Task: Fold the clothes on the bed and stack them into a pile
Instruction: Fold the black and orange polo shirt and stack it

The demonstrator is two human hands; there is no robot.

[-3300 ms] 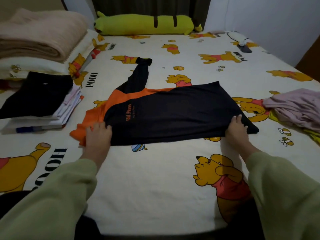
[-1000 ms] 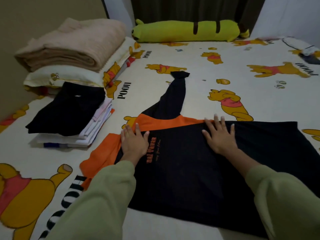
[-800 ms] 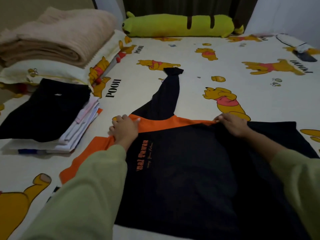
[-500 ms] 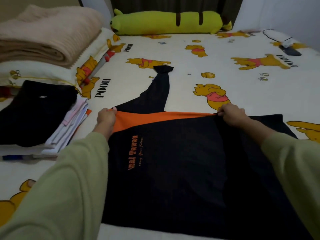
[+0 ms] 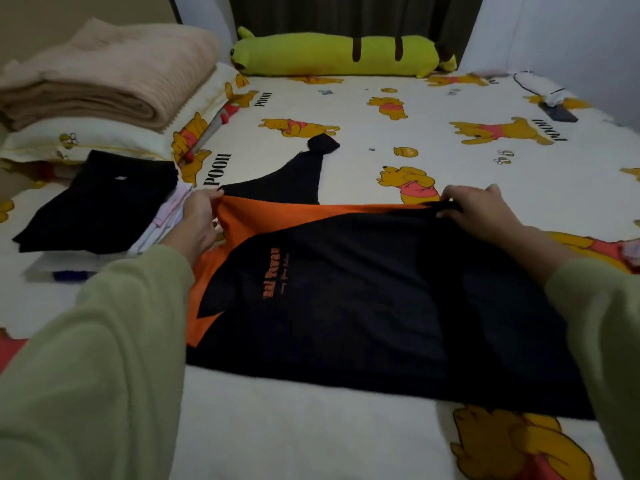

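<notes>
A bed in a cream sheet printed with yellow bears fills the room. A long green plush bolster lies along its far edge against dark curtains. A beige wall stands at left, a pale wall at right. A folded tan blanket tops a pillow. The light is dim.

green plush bolster by the curtain, beige blanket on pillow.

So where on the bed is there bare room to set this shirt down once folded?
Bare sheet lies between the shirt and the yellow plush, and along the near edge. The left is crowded by the clothes pile, pillow and blanket.
</notes>
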